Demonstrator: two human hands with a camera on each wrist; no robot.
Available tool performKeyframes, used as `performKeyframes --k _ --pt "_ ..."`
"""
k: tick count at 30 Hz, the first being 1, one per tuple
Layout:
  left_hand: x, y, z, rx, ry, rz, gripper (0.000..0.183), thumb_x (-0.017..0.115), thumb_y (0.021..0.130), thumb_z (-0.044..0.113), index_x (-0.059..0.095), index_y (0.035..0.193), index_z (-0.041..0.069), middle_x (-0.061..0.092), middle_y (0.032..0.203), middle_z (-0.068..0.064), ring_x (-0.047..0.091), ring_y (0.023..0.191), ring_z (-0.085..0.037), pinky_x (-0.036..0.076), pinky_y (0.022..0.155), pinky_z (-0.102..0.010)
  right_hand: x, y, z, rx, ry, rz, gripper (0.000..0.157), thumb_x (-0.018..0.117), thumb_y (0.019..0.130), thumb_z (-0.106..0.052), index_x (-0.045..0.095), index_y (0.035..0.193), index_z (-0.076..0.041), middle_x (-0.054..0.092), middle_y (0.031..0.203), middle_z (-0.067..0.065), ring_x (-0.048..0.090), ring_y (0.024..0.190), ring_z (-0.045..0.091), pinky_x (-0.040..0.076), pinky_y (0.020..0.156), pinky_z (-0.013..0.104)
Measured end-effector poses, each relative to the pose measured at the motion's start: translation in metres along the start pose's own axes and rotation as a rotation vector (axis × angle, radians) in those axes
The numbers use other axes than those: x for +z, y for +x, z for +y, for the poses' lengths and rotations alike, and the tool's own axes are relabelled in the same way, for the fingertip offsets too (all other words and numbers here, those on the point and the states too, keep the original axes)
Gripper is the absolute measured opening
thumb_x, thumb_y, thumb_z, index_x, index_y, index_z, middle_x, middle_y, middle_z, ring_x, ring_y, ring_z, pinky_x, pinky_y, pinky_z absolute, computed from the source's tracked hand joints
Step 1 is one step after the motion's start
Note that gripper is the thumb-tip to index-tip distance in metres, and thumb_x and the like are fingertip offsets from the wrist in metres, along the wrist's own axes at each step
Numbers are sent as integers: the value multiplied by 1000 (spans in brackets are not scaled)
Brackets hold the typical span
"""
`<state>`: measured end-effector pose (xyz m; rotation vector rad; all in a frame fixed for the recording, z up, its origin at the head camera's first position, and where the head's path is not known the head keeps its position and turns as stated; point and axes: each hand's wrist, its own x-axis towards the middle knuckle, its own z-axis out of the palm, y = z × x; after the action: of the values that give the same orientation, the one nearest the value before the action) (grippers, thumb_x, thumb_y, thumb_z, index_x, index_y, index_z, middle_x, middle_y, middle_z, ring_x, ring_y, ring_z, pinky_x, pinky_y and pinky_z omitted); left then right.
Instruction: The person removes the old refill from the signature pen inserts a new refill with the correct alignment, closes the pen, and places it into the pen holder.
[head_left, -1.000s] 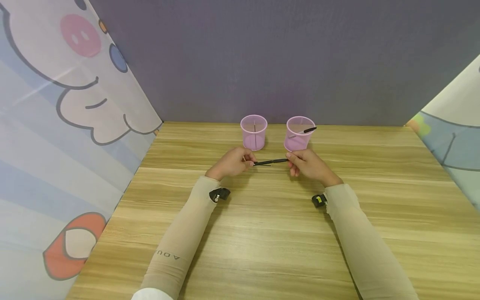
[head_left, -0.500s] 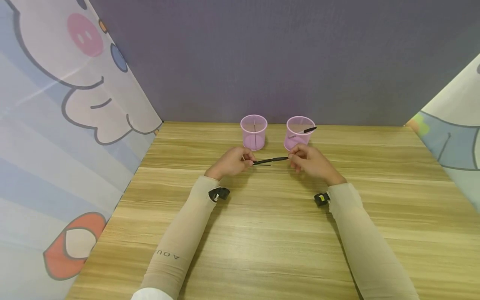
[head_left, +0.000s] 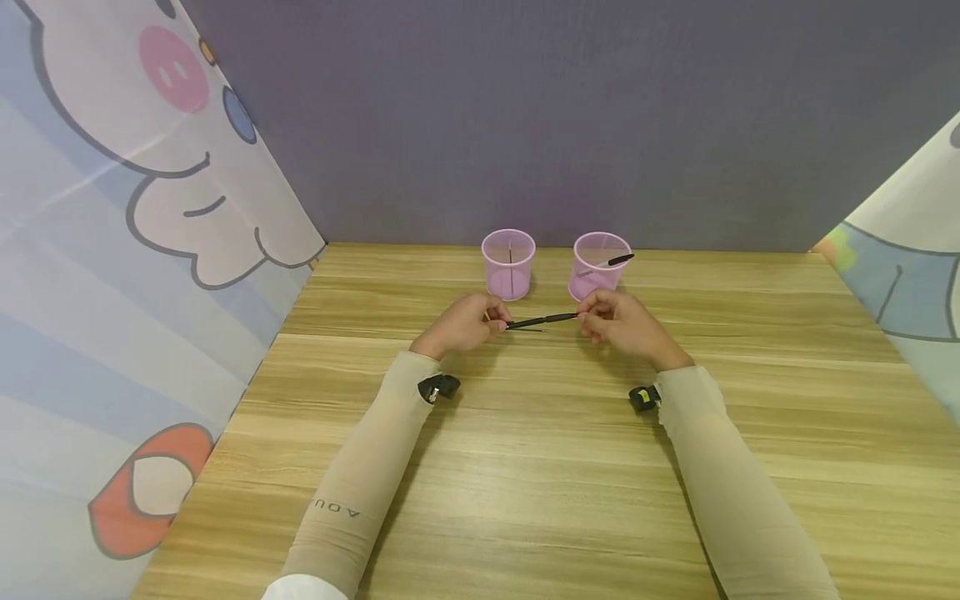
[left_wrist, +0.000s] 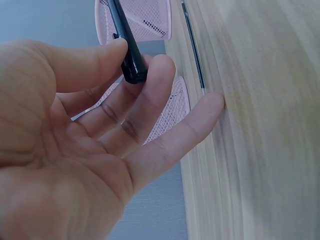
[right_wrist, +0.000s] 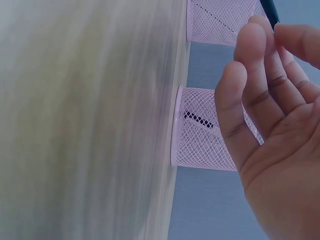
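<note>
In the head view a black pen [head_left: 542, 321] spans the gap between both hands, held just above the table. My left hand [head_left: 465, 322] pinches its capped or clip end between thumb and fingers; the blunt end of the pen barrel [left_wrist: 129, 55] shows in the left wrist view. At the other, tapering end, my right hand [head_left: 618, 327] pinches the tip between thumb and forefinger, and the other fingers are loosely bent. A thin dark pen refill [left_wrist: 194, 47] lies on the wood, its near end close to my left little finger; whether they touch, I cannot tell.
Two pink mesh pen cups stand behind the hands. The left cup [head_left: 508, 283] contains a thin dark stick; the right cup [head_left: 579, 287] has a clear pen with a black cap [head_left: 621, 259] leaning over its rim. A grey panel [head_left: 570, 125] rises behind the wooden table [head_left: 540, 483].
My right hand has shifted slightly right and up, and its fingers have moved to the very tip of the pen. The left hand stays almost still.
</note>
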<state>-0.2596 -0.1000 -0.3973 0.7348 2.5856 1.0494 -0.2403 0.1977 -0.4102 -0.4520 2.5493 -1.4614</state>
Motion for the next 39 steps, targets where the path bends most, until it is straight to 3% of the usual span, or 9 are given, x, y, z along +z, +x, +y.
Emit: performKeyframes --k 13,20,39 --pt "1 2 -1 7 10 1 10 62 100 7 72 103 6 68 91 -7 70 81 -22 54 70 -25 0 1 1 -12 -17 -19 15 61 101 -8 64 106 6 68 85 17 66 70 26 58 61 34" --pt "0 2 -1 18 21 3 10 63 100 7 73 103 7 68 89 -6 65 75 -14 52 69 -25 0 1 1 3 -16 -35 17 59 103 -11 63 105 6 68 85 18 66 70 25 57 59 33" --pt "0 0 3 6 15 -9 10 62 100 7 72 103 6 68 90 -7 65 77 -15 54 70 -25 1 0 3 -3 -50 -61 25 52 107 -16 63 100 5 69 83 18 65 71 21 56 64 32"
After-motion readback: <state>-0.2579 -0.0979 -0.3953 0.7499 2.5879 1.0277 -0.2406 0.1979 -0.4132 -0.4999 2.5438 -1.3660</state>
